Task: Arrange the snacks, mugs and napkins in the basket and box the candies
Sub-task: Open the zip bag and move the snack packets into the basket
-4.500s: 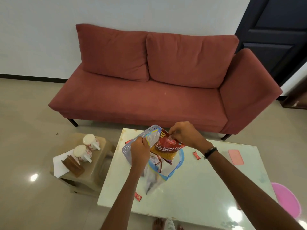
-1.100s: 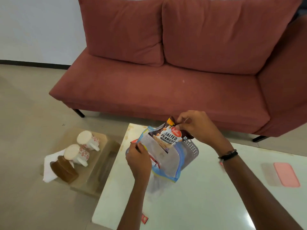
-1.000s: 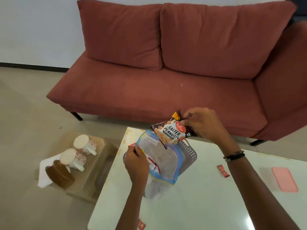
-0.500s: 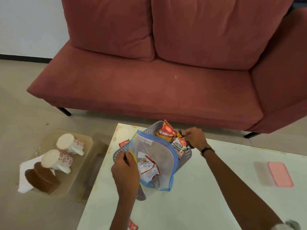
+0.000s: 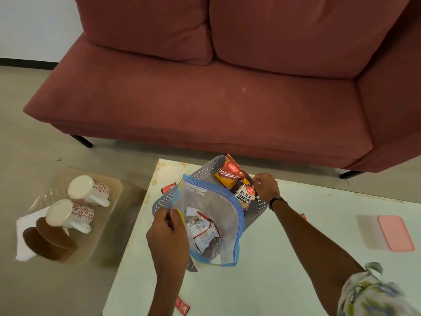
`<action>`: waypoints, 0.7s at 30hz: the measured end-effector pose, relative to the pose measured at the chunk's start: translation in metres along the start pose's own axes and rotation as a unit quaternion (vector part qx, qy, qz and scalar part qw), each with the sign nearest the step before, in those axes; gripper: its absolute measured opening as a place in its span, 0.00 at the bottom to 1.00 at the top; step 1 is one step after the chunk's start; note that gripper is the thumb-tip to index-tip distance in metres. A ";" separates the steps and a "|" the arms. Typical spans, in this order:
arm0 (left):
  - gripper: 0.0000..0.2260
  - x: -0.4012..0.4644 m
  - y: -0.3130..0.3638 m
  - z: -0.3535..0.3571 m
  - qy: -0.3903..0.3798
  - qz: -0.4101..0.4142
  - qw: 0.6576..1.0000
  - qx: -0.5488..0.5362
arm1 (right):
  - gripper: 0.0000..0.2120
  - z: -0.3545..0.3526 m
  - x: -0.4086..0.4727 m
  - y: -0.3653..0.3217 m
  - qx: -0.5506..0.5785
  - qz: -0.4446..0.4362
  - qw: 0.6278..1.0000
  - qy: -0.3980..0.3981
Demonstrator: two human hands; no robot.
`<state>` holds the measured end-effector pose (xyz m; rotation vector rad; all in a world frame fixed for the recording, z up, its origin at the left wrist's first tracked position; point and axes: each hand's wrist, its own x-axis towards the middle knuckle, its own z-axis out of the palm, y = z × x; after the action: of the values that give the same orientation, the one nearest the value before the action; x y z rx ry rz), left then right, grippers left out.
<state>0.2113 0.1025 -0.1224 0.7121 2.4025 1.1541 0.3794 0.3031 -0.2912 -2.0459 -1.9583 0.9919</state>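
Note:
A grey perforated basket (image 5: 256, 212) stands on the white table (image 5: 273, 270). My left hand (image 5: 167, 233) grips the rim of a clear zip bag (image 5: 218, 206) held over the basket; a white-and-red snack packet (image 5: 202, 234) lies inside the bag. My right hand (image 5: 265, 187) pinches the salted peanuts packet (image 5: 245, 195) in the basket, next to an orange bhujia sev packet (image 5: 230, 175). Two white mugs (image 5: 78, 202) with red flowers lie on a small side table (image 5: 107, 215), beside white napkins (image 5: 25, 224).
A red sofa (image 5: 205, 99) stands behind the table. A pink box (image 5: 395, 232) lies at the table's right. Small red candies lie on the table: one (image 5: 182, 305) at the near edge, one (image 5: 167, 189) by the basket's left. A brown holder (image 5: 49, 241) rests on the napkins.
My right hand drew the salted peanuts packet out of the bag and lowered it into the basket beside the bhujia sev packet. My left hand kept holding the bag.

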 end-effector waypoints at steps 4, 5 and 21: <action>0.13 -0.004 -0.002 0.000 0.004 0.005 1.000 0.005 | 0.10 -0.014 -0.018 -0.008 0.005 -0.012 1.000 0.022; 0.13 -0.005 -0.003 0.000 0.007 0.005 1.000 0.011 | 0.10 -0.024 -0.028 -0.017 0.009 -0.032 0.999 0.041; 0.09 -0.051 -0.011 -0.007 0.008 0.051 0.999 0.010 | 0.14 0.056 -0.147 -0.111 -0.323 -0.173 0.908 -0.201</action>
<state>0.2453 0.0622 -0.1212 0.8430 2.4179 1.1811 0.2656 0.1632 -0.2243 -1.7099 -3.0740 0.7926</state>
